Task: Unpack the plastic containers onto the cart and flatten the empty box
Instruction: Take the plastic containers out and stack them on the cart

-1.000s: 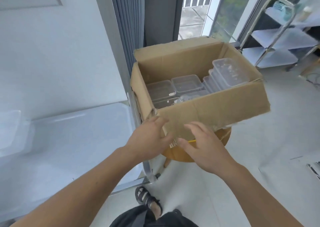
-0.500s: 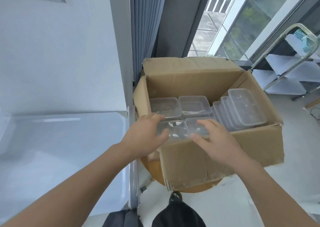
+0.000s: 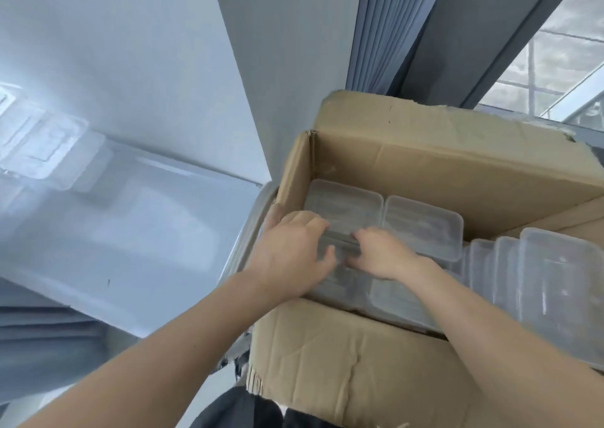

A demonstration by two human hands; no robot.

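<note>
Both hands have gone from the near rim down into the cardboard box (image 3: 343, 362) since half a second ago, and the view has closed in on it. Nearest is the box's creased near wall, frayed at its lower left corner. Just past that wall, the left hand (image 3: 291, 254) and the right hand (image 3: 382, 254) meet over the near-left stack (image 3: 341, 247) of clear plastic containers. The left fingers curl over its top with the thumb on the near side. The right fingers hook down at its right end, so both hands grip it, though blur hides the fingertips. To the right, a row of upright containers (image 3: 555, 283) leans against the box's right side. Farther in, two more containers, the far-left container (image 3: 346, 198) and the far-right container (image 3: 425, 225), lie flat side by side against the far wall. Left of the box, touching it, is the cart (image 3: 130, 247), with a blurred clear container (image 3: 42, 146) at its far left end. Beyond the box hang a grey curtain (image 3: 376, 28) and a window (image 3: 562, 51).
</note>
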